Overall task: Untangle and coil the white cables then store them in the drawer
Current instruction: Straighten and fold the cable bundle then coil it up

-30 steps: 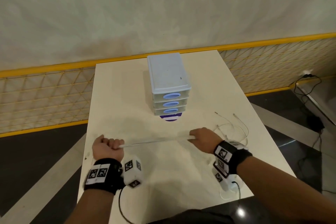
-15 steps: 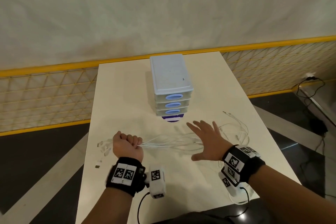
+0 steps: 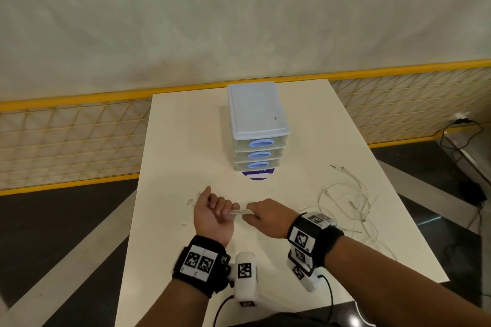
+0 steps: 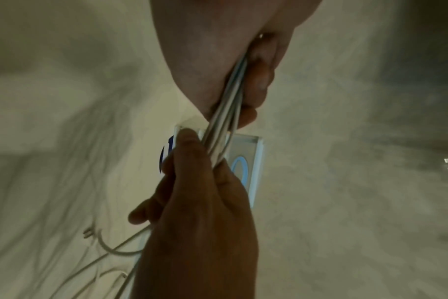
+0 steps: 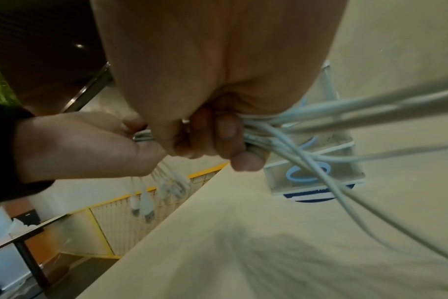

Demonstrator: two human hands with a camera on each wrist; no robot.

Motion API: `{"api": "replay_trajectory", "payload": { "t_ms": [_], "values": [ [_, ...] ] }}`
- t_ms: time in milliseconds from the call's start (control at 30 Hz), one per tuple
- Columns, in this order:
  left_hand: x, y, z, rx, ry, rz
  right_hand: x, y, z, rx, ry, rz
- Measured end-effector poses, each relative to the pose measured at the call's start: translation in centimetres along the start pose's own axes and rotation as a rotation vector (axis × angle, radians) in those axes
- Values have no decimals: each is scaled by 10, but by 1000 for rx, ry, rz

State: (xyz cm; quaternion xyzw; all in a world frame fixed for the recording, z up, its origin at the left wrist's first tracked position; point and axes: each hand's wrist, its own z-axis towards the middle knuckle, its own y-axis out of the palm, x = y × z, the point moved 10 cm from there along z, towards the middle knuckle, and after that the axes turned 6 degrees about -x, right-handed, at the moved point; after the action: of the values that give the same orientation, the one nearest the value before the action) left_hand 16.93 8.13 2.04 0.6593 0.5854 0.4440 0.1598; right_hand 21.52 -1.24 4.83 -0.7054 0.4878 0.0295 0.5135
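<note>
Both hands hold one bundle of white cables (image 3: 240, 212) just above the table (image 3: 186, 141), close to the near edge. My left hand (image 3: 216, 210) grips the bundle in a fist, palm up, with the plug ends (image 5: 146, 202) hanging out past it to the left. My right hand (image 3: 261, 216) grips the same bundle (image 4: 223, 113) right beside the left fist. The rest of the cables (image 3: 350, 202) trails loose over the table to the right. The small drawer unit (image 3: 256, 125) with blue handles stands behind the hands, all its drawers closed.
A round blue and white sticker (image 3: 257, 175) lies at the foot of the drawer unit. A yellow mesh fence (image 3: 66, 141) runs behind the table. Dark floor drops off on both sides, and black cords (image 3: 462, 135) lie on the floor at the right.
My right hand, spread flat over the cables half a second ago, has moved left and closed on the bundle next to my left fist. The left hand has shifted right and turned palm up.
</note>
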Motion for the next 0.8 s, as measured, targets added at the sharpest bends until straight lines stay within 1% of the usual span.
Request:
{"api": "replay_trajectory", "payload": {
  "t_ms": [133,200,333,400,467,533,633,667,733,800],
  "values": [
    [15,-8,3,24,37,-83,21,-10,-12,12,25,-44],
    [20,-15,3,37,42,-70,34,-10,-21,8,51,-74],
    [13,-23,1,61,61,-8,45,1,-26,-22,108,-91],
    [10,-22,2,59,75,10,48,3,-24,-7,142,-87],
    [11,-21,3,44,87,12,48,3,-25,-13,168,-131],
    [14,-20,4,26,101,7,41,3,-25,-17,147,-144],
    [14,-13,4,12,98,4,13,-7,-20,60,52,-151],
    [12,-10,3,10,94,2,3,-5,-15,59,18,-144],
    [10,-4,0,-1,82,-5,-13,3,-2,12,-16,-122],
    [10,1,-2,-18,74,-24,-21,10,10,-53,-18,-31]
  ]
}}
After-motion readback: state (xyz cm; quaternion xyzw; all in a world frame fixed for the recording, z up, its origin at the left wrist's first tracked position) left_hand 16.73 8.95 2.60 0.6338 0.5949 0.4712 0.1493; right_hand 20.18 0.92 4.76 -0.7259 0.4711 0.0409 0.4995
